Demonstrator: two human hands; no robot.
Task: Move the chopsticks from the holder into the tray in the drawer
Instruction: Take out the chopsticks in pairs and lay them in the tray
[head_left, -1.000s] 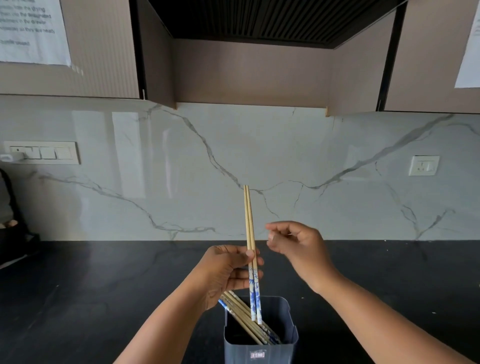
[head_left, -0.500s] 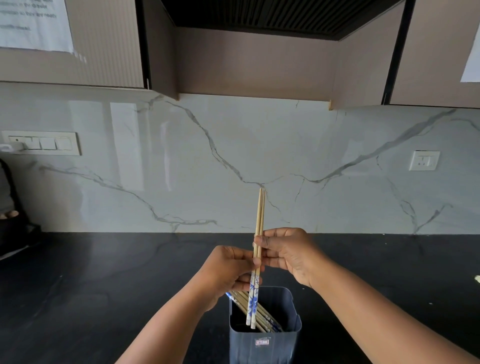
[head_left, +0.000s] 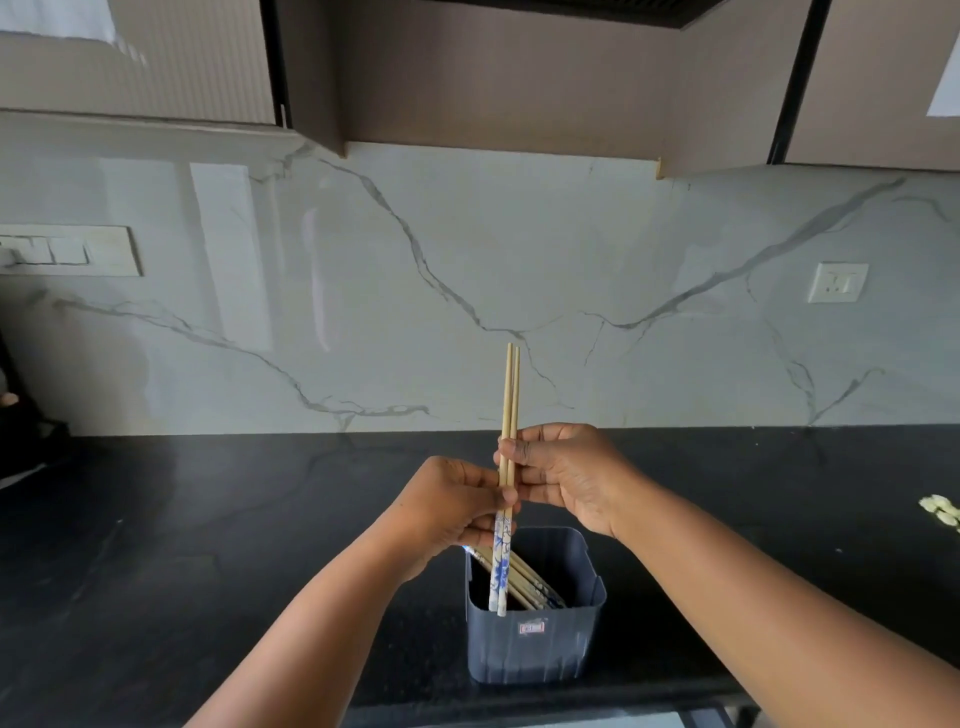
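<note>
A pair of wooden chopsticks (head_left: 509, 395) with blue-and-white patterned ends stands upright above a dark blue square holder (head_left: 535, 644) on the black counter. My left hand (head_left: 452, 504) pinches the pair low down, just above the patterned part. My right hand (head_left: 561, 473) grips the same pair a little higher, from the right. Several more chopsticks (head_left: 524, 582) lean inside the holder. The drawer and its tray are not in view.
The black counter (head_left: 208, 545) runs along a marble-look backsplash with a switch plate (head_left: 67, 252) at left and a socket (head_left: 837, 282) at right. Wall cabinets hang overhead. A small pale object (head_left: 939, 512) lies at the counter's right edge; dark items (head_left: 26, 441) sit far left.
My right hand, free a second ago, has closed on the chopstick pair above my left hand. The pair has straightened to upright, and the view has tilted down slightly.
</note>
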